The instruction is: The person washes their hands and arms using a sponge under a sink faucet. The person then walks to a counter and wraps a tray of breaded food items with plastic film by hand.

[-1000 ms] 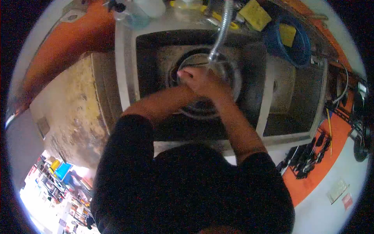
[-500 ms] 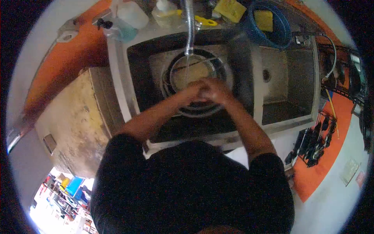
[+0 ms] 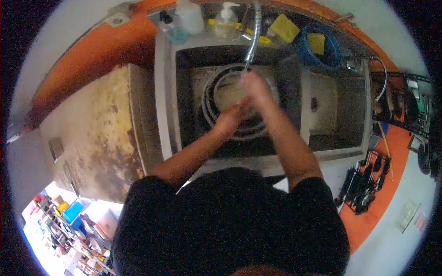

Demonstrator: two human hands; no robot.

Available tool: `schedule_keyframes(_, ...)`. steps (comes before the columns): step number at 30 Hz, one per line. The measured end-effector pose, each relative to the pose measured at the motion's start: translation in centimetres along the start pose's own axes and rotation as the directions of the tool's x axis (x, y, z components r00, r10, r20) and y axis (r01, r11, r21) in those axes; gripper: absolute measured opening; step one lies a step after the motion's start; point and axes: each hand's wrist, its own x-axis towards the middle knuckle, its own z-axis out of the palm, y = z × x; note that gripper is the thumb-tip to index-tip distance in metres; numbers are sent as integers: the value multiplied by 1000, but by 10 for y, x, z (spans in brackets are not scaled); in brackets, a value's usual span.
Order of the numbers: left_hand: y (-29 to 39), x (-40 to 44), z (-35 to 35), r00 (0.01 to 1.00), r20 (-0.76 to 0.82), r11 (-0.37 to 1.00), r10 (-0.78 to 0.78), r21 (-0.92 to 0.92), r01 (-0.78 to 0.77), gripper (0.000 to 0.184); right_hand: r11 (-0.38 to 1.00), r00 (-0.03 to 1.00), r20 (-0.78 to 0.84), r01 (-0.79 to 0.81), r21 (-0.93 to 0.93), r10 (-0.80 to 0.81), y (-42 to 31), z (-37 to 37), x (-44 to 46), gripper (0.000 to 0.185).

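2 bare forearms reach from a dark shirt (image 3: 230,221) over the sink (image 3: 166,101). The left hand (image 3: 234,117) hangs lower, over the round vessel (image 3: 206,108) in the larger basin; the right hand (image 3: 258,89), blurred, is just below the metal spout (image 3: 249,57) and its thin stream of water (image 3: 243,76). How far each is open, whether either holds anything and whether they touch, I cannot tell. 0.5 s ago both were together below the spout; now the right has risen ahead of the left, up to the water. Along the back ledge stand a pump bottle (image 3: 225,25), 1 yellow sponge (image 3: 284,28) and a blue tub (image 3: 304,48). No brand or label is legible; a pale sheet (image 3: 407,216) on the far wall is too small to read.
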Motion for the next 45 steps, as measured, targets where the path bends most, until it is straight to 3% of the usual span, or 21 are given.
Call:
schedule_keyframes(1,15,-16,3,993,89,920,72,380,-100,53,985,987,-157,-8,174,35,-29,-7,4,43)
schedule_keyframes(2,12,-24,-7,993,85,921,84,373,-110,53,940,949,-301,16,342,94,-71,-13,4,34)
schedule_keyframes(4,-4,-35,-37,975,140,869,175,442,-220,50,943,931,-209,254,-214,-298,-125,-26,-7,32)
schedule_keyframes(5,-9,-44,-49,972,144,868,185,439,-231,50,939,929,-206,263,-221,-308,-135,-32,-5,32)
schedule_keyframes(7,-15,-71,-68,981,-22,887,195,430,-167,46,517,868,43,334,-788,-494,-149,-42,6,33)
schedule_keyframes(11,-1,-129,-91,935,-194,850,296,501,-165,43,501,879,86,345,-794,-469,-177,-50,5,30)
schedule_keyframes(12,-2,-142,-100,919,-246,876,307,451,-172,41,836,907,-37,370,-406,-420,-171,-53,16,36)
schedule_keyframes(13,-4,-156,-109,902,-298,899,312,398,-180,39,828,904,-11,386,-406,-426,-184,-42,5,36)
schedule_keyframes(15,-17,-183,-128,852,-360,889,380,396,-229,35,644,843,220,521,-561,-491,-201,-27,-19,42)
schedule_keyframes(19,-41,-239,-152,725,-437,810,533,512,-286,28,447,942,124,261,-856,-313,-205,-24,0,43)
schedule_keyframes(21,-52,-275,-157,678,-513,768,526,630,-118,27,436,897,154,344,-832,-414,-190,-21,11,42)
schedule_keyframes(24,-111,-330,-199,558,-590,755,584,648,-106,25,63,784,301,396,-916,-543,-183,-26,18,39)
schedule_keyframes(26,-117,-376,-183,479,-602,667,638,744,47,23,110,814,251,357,-928,-524,-171,-38,48,38)
schedule_keyframes(30,-186,-465,-195,414,-540,602,733,799,-23,21,56,861,275,329,-943,-428,-149,-44,26,33)
schedule_keyframes(32,-213,-511,-175,414,-568,466,712,822,326,21,30,847,314,361,-932,-428,-142,-44,10,32)
schedule_keyframes(34,-279,-546,-185,470,-604,403,644,790,462,24,245,886,42,173,-954,-462,-131,-40,-54,31)
schedule_keyframes(35,-319,-563,-196,508,-601,311,617,779,544,25,251,888,54,187,-950,-457,-113,-39,-68,31)
schedule_keyframes(37,-345,-593,-152,555,-769,572,316,621,535,28,442,822,11,318,-839,-569,-68,-44,-82,34)
schedule_keyframes(39,-426,-630,-160,670,-735,691,102,537,484,34,423,783,165,485,-765,-600,-20,-51,-128,34)
schedule_keyframes(43,-511,-705,-148,662,-719,632,-211,417,654,36,613,882,182,437,-659,-434,36,-43,-283,30)
schedule_keyframes(45,-520,-731,-143,635,-720,588,-281,394,707,38,597,796,255,587,-547,-549,82,-47,-324,29)
